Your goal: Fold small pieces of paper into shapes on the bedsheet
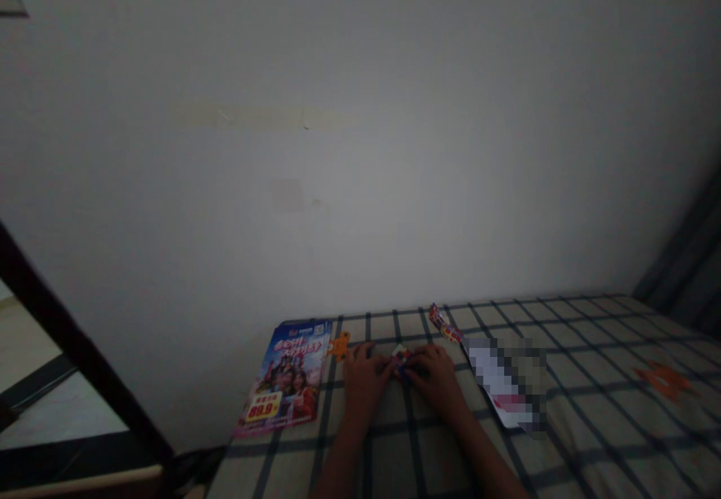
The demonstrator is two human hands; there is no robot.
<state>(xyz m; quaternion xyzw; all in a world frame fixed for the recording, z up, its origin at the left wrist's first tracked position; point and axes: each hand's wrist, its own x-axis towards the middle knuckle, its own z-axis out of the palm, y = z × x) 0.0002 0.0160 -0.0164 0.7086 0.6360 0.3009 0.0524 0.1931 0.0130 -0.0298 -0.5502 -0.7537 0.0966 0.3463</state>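
Between both hands is a small, colourful piece of paper (401,360), which seems folded; its exact shape is partly hidden by fingers. My left hand (365,371) pinches it from the left, the other fingers bent over the sheet. From the right, my right hand (438,375) has thumb and fingertips closed on the same paper. Left of my hands lies a pile of printed flyers (290,375), blue at the top and pink below. A narrow colourful paper strip (447,325) rests beyond my right hand.
A checked sheet (383,446) covers the bed, with orange figures (339,346) on it. Right of my hands lies a white, partly pixelated object (501,386). A plain wall (383,183) rises behind. At left stands a dark slanting bar (79,349); a dark curtain (687,251) hangs at right.
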